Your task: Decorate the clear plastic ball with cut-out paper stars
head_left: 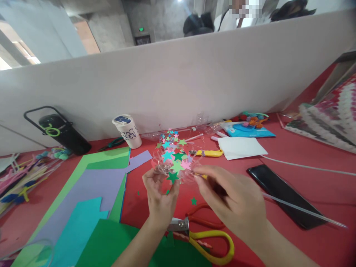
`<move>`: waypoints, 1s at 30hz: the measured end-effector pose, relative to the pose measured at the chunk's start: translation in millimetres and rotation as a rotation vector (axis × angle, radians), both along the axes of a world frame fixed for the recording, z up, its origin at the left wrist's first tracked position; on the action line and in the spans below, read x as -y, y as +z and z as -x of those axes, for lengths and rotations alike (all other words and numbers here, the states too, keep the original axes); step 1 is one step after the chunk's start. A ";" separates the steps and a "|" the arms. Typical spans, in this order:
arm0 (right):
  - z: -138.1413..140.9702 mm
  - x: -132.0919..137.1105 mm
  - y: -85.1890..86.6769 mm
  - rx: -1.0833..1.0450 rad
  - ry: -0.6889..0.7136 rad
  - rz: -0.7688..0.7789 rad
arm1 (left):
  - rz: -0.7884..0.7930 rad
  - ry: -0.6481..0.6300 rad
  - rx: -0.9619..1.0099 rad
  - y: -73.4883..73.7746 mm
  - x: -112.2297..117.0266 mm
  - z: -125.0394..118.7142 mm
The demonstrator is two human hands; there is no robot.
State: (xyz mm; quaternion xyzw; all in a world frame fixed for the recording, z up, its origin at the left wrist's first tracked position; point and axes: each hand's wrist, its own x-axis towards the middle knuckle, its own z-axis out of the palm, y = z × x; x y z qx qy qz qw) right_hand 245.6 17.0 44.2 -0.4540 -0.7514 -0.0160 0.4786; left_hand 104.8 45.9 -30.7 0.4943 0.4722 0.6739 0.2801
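My left hand (161, 194) is closed round the lower part of a small decoration made of colored paper stars (176, 165) and curled clear plastic strips. The stars are green, turquoise, pink and lilac, piled into a narrowing tree-like shape. At the decoration's right edge, my right hand (233, 202) pinches thumb and forefinger together; what lies between them is too small to make out. Below the hands rest large scissors (211, 237) with one yellow and one red handle loop. A loose green star (194, 201) lies on the red table (147, 207).
Green, purple and turquoise paper sheets (79, 211) cover the left. A black bottle (65, 133) and a white cup (128, 131) stand behind. A yellow cutter (208, 153), white paper (241, 147) and a black phone (283, 196) lie rightward. A white partition (178, 81) borders the table.
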 end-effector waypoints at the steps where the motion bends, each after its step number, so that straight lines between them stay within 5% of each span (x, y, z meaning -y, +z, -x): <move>1: -1.9 0.0 1.1 0.000 0.002 -0.005 | 0.017 -0.002 0.008 0.9 -0.1 -0.1; 10: -5.2 -5.6 -4.9 0.135 0.110 -0.139 | 0.113 -0.072 0.093 5.4 -0.1 1.3; 30: 2.9 -15.3 -19.6 0.210 -0.035 -0.208 | 0.228 -0.260 0.273 11.8 2.9 -5.0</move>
